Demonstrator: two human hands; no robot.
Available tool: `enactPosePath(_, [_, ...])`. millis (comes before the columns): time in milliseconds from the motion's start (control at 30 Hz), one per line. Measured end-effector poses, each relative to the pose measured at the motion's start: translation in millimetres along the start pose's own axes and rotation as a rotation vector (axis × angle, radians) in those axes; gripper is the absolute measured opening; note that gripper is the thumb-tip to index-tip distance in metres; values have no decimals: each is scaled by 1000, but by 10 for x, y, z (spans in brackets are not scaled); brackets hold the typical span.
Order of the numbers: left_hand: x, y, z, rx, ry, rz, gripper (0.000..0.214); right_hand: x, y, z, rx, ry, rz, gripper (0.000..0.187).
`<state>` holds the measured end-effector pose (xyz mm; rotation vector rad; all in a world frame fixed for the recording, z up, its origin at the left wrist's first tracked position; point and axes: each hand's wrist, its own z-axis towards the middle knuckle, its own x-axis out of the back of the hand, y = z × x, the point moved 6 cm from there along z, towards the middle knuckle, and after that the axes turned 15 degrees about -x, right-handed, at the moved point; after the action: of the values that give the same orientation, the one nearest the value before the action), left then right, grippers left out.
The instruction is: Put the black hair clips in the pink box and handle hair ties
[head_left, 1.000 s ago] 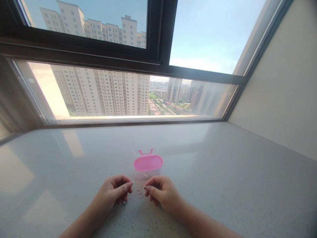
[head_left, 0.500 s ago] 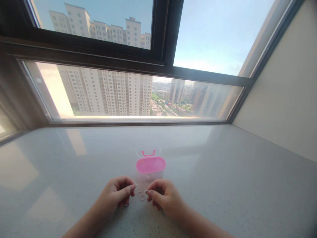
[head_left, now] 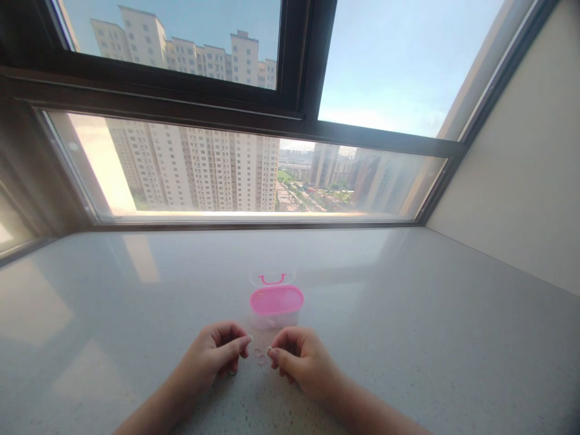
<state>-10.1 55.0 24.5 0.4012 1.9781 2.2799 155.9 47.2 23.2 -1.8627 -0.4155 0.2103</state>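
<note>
My left hand (head_left: 212,355) is closed in a pinch, thumb against forefinger. Whatever sits at its fingertips, if anything, is too small to make out. My right hand (head_left: 307,360) faces it across a narrow gap, its thumb and forefinger pinched too, and what they hold is just as unclear. On the surface between the two hands lie a few small, clear, pale pink pieces (head_left: 261,359), round in outline. Just beyond the fingers stands an oval box (head_left: 276,315) with a bright pink rim and a see-through body. Its clear lid (head_left: 254,279), with a pink handle (head_left: 272,281), is behind it.
A pale speckled stone surface (head_left: 389,326) spreads around the hands and the box. At its far side runs a dark-framed window (head_left: 254,227), with tall buildings outside. A plain wall (head_left: 512,193) bounds the right side.
</note>
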Motion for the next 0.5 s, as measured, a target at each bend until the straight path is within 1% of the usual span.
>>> enactPosePath(200, [1,-17,-1,15,-13,-3,27,1,-6,3,8,2,-9,22])
enactPosePath(500, [-19,22,3,23,-27,2,26,-3,-18,-30,53,-22,-21,12])
